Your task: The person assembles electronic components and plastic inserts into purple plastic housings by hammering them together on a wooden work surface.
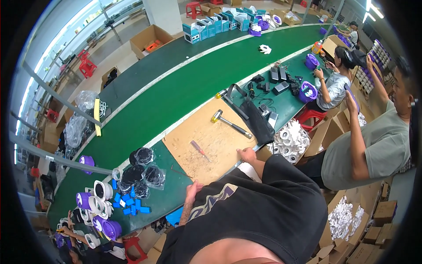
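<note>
My left hand [193, 189] rests at the near edge of the green worktable, holding nothing I can see; its fingers look loosely outstretched. Close to its fingertips lies a thin bent metal rod [181, 172]. At the near right corner of a brown board [180, 145], my right hand [248, 155] rests with the thumb out and the other fingers partly hidden. On the board lie a screwdriver [200, 151] with a reddish handle and a hammer [232, 124] with a yellowish head. Dark specks are scattered around the screwdriver.
Left of the board are bagged black discs [132, 175], blue blocks [127, 203] and white-and-purple housings [102, 190]. A black cloth bag [256, 121] adjoins its right edge. A green conveyor belt [176, 99] runs beyond. A person in a grey-green shirt [365, 145] stands at right.
</note>
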{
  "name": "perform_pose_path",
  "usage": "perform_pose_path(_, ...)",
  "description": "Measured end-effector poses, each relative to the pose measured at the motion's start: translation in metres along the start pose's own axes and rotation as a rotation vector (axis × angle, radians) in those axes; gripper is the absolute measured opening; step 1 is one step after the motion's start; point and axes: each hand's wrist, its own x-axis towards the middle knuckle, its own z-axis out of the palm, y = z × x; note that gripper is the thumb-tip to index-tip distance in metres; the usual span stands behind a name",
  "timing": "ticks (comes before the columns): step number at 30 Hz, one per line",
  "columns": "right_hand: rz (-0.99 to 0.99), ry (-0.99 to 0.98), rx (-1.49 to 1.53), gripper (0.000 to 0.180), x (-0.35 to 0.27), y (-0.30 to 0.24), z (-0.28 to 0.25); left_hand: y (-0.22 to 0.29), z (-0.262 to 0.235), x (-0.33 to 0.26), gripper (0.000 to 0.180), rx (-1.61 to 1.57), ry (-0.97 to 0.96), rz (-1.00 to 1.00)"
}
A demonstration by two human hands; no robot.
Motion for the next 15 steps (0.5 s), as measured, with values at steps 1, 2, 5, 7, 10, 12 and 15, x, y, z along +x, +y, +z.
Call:
perform_pose_path(1, 0.001, -0.001, 0.000, 0.053, 0.0004, 0.0009, 0.0007, 0.0007, 0.0004, -0.0005, 0.045, 0.001, -0.010, 0.006)
perform_pose_path(2, 0.004, 0.001, 0.001, 0.052, -0.0002, 0.0002, 0.0010, 0.0000, -0.0002, -0.0006, 0.045, 0.000, -0.008, 0.004)
perform_pose_path(5, 0.005, 0.008, -0.009, 0.052, 0.0014, 0.0017, 0.0021, -0.0003, -0.0013, -0.0003, 0.045, -0.016, -0.024, -0.011)
perform_pose_path(7, 0.003, 0.014, -0.019, 0.052, 0.0020, 0.0013, 0.0017, 0.0014, 0.0000, -0.0011, 0.045, -0.008, -0.019, 0.007)
perform_pose_path(10, 0.034, 0.002, -0.033, 0.051, 0.0013, -0.0003, 0.0015, 0.0026, 0.0002, -0.0023, 0.044, -0.003, -0.014, 0.013)
perform_pose_path(12, 0.037, 0.009, -0.045, 0.051, 0.0009, -0.0008, 0.0014, 0.0037, 0.0005, -0.0031, 0.044, 0.000, -0.016, 0.013)
perform_pose_path(15, 0.030, 0.019, -0.039, 0.052, -0.0004, -0.0011, 0.0013, 0.0058, 0.0013, -0.0045, 0.044, -0.002, -0.023, 0.011)
